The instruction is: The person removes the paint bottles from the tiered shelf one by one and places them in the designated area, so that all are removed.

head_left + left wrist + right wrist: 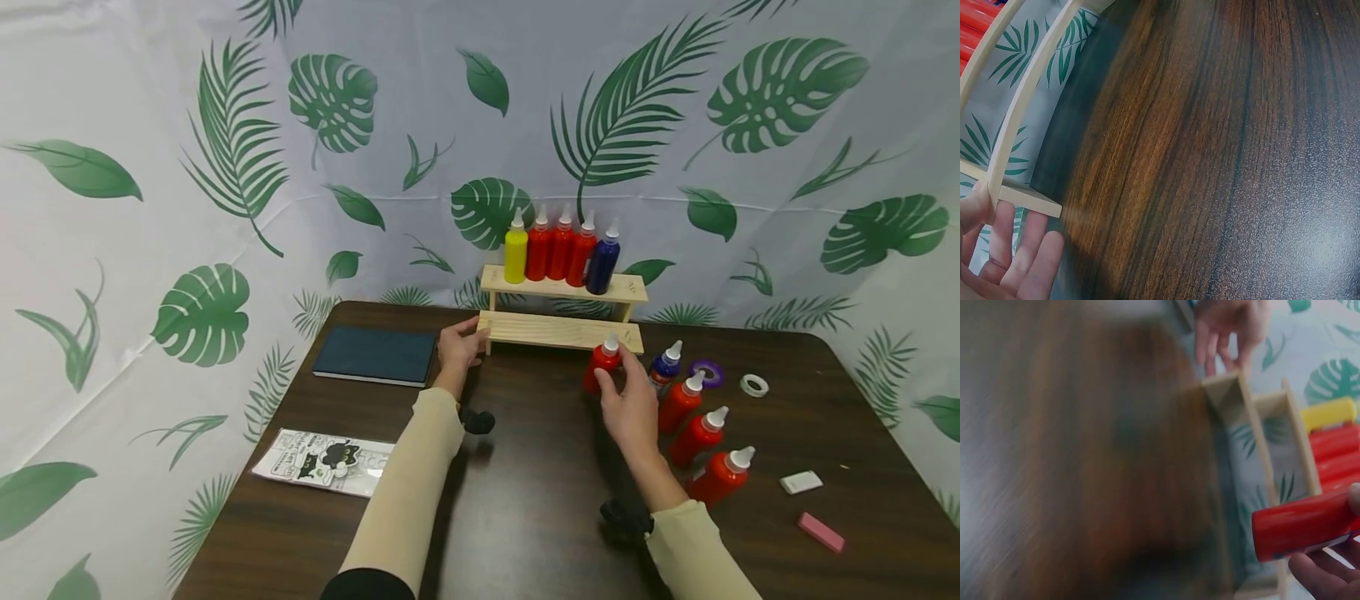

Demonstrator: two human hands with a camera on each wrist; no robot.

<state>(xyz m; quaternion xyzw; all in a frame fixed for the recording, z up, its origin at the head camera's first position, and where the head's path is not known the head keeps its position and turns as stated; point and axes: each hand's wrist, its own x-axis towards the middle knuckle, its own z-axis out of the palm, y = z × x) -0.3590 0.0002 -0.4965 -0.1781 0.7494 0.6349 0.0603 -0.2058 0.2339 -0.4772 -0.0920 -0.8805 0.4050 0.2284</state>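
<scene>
My left hand (459, 350) grips the left end of a two-step wooden rack (555, 330), its thumb and fingers around the lower step's end in the left wrist view. In my right hand (632, 410) is a red squeeze bottle (600, 371) with a white nozzle, held upright off the rack's right front. The right wrist view shows the same red bottle (1304, 525) between thumb and fingers. A yellow bottle (515, 254), three red bottles (561, 252) and a dark blue bottle (603, 265) stand in a row on the upper step.
Right of my right hand stand a blue bottle (664, 367) and three red bottles (697, 437). Beyond are a purple ring (718, 372), a white tape roll (753, 385), a white eraser (801, 482) and a pink block (821, 532). A dark notebook (375, 354) and cat-print packet (322, 461) lie left.
</scene>
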